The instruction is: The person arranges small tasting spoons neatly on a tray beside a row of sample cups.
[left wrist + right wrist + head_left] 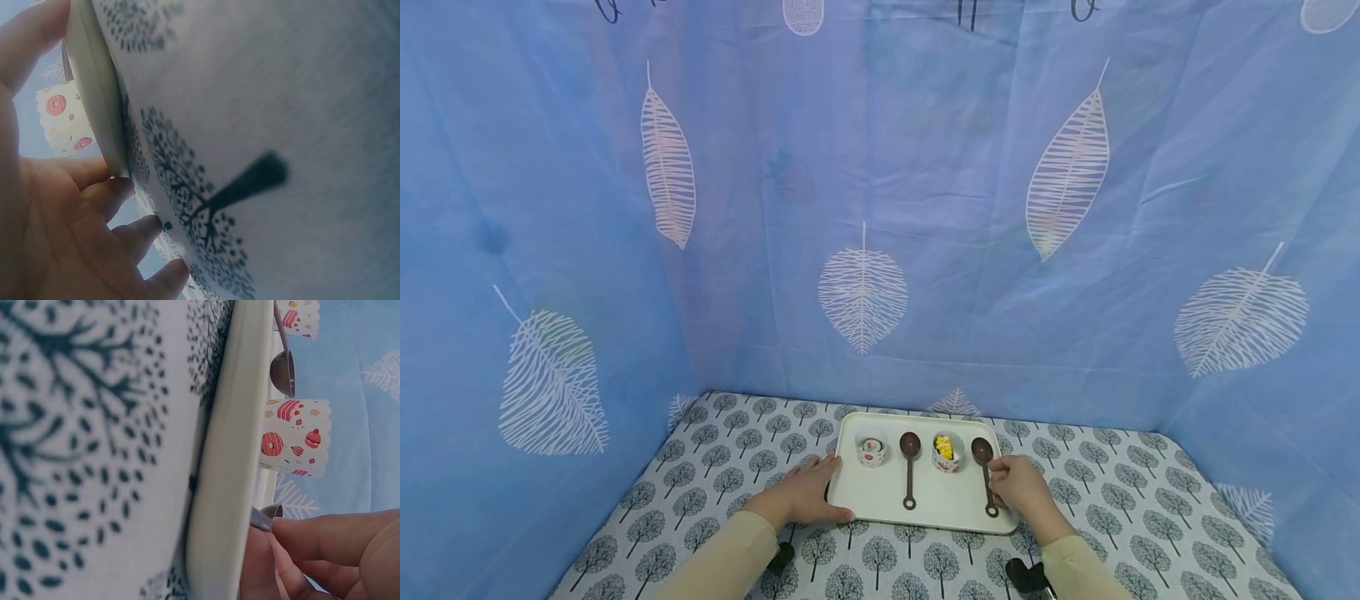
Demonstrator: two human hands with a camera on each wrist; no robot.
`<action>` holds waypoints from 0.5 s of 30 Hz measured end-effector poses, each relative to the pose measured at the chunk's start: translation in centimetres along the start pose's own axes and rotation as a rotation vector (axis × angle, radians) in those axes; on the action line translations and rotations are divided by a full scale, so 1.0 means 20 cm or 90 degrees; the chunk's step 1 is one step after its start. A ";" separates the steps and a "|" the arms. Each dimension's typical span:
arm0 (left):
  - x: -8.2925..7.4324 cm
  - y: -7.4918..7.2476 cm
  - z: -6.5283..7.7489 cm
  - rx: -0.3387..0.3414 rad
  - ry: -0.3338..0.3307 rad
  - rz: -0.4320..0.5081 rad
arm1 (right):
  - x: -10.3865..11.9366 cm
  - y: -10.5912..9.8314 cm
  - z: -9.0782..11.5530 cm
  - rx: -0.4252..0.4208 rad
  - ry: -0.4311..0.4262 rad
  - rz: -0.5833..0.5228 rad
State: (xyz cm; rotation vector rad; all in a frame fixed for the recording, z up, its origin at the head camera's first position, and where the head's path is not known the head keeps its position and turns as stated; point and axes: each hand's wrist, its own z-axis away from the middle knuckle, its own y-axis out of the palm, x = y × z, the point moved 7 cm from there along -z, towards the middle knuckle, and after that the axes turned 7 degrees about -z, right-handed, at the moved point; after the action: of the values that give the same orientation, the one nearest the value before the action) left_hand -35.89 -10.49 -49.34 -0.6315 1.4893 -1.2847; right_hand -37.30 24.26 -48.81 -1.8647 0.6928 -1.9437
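A cream tray (880, 505) bears two paper cups and two brown spoons. My left hand (811, 493) rests against its near left corner, fingers spread, thumb along the front edge; the left wrist view shows these fingers (128, 234) touching the rim and cloth. My right hand (1021, 490) pinches the handle of the right spoon (982, 451), whose bowl lies on the tray. Between the cups lies the other spoon (910, 446). The left cup (871, 458) holds something pale, partly hidden; the right cup (947, 465) holds yellow pieces (943, 447).
The tray stands on a tree-print tablecloth (880, 553). Blue leaf-print curtains (940, 183) hang behind and at both sides. Black objects (1027, 575) lie near each wrist at the front, partly covered by the sleeves.
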 end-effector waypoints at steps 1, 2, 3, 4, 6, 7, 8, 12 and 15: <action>0.00 0.00 0.00 0.000 0.001 -0.001 | 0.00 0.00 0.00 0.002 0.005 -0.008; 0.00 0.00 0.00 0.000 0.001 -0.002 | -0.01 0.00 0.00 0.004 0.006 -0.013; 0.00 0.00 0.00 -0.001 0.001 -0.003 | -0.01 0.00 0.01 0.005 0.004 -0.016; -0.01 0.00 0.00 -0.001 0.001 -0.003 | -0.01 0.00 0.01 0.004 0.002 -0.017; -0.01 0.00 0.01 -0.002 0.000 -0.003 | -0.01 -0.01 0.01 0.003 -0.001 -0.020; -0.01 0.00 0.01 -0.002 0.000 -0.004 | -0.01 -0.01 0.01 0.002 -0.004 -0.019; -0.01 0.00 0.01 -0.002 -0.001 -0.003 | -0.01 -0.02 0.02 0.002 -0.009 -0.017; 0.00 0.00 0.00 0.002 -0.006 0.001 | -0.01 -0.02 0.02 0.008 -0.011 -0.014; 0.01 0.00 0.00 0.006 -0.011 0.005 | 0.00 -0.03 0.03 0.014 -0.012 -0.022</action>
State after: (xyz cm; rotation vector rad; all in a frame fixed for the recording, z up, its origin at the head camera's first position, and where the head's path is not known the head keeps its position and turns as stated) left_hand -35.96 -10.54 -49.43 -0.6276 1.4694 -1.2769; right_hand -36.62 24.61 -48.40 -1.8917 0.6347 -1.9448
